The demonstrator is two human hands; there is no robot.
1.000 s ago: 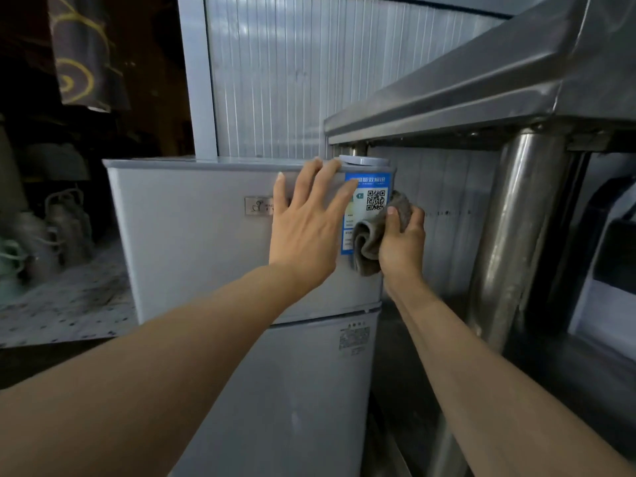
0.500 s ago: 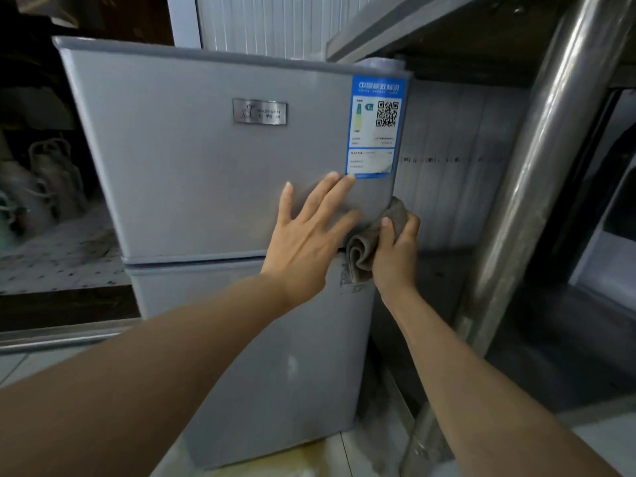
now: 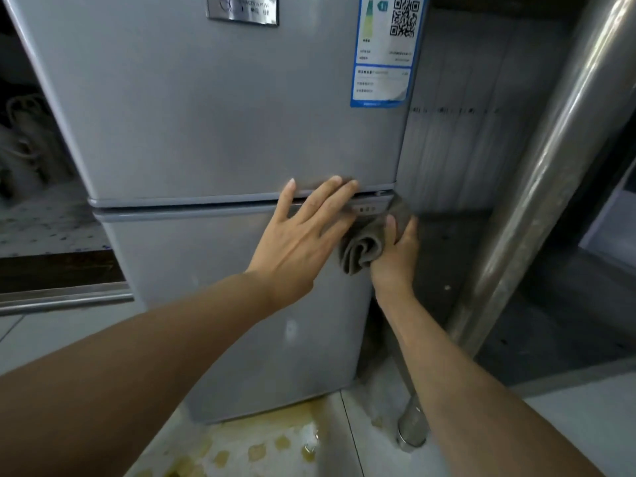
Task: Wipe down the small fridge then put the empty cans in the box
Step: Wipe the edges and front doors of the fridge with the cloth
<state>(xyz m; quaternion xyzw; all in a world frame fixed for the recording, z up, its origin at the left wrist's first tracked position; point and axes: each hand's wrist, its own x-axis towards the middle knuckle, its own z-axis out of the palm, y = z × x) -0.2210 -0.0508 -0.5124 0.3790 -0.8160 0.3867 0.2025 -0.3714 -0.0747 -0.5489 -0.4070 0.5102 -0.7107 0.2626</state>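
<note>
The small fridge [image 3: 213,132] fills the upper and centre left of the frame — a grey two-door unit standing upright on a pale tiled floor [image 3: 568,407]. A horizontal seam between the upper and lower doors runs across the middle of the frame. A blue-bordered label [image 3: 382,63] with a QR code sits at the upper right corner of the upper door, and a metal nameplate [image 3: 242,10] is fixed at the top centre.

A thick steel post [image 3: 537,187] rises diagonally along the right of the frame, its foot on the floor just beside the fridge's lower right corner. Yellowish stains [image 3: 261,445] mark the tiles at the bottom centre, in front of the fridge base.

The left hand [image 3: 303,235] lies flat on the fridge front at centre frame, fingers straight and spread, fingertips crossing the door seam; it holds nothing.

The right hand [image 3: 395,249], just right of the left, grips a bunched grey cloth [image 3: 366,242] — fingers curled round it, pressing it against the fridge's right edge just below the seam.

No cans or box appear in view.
</note>
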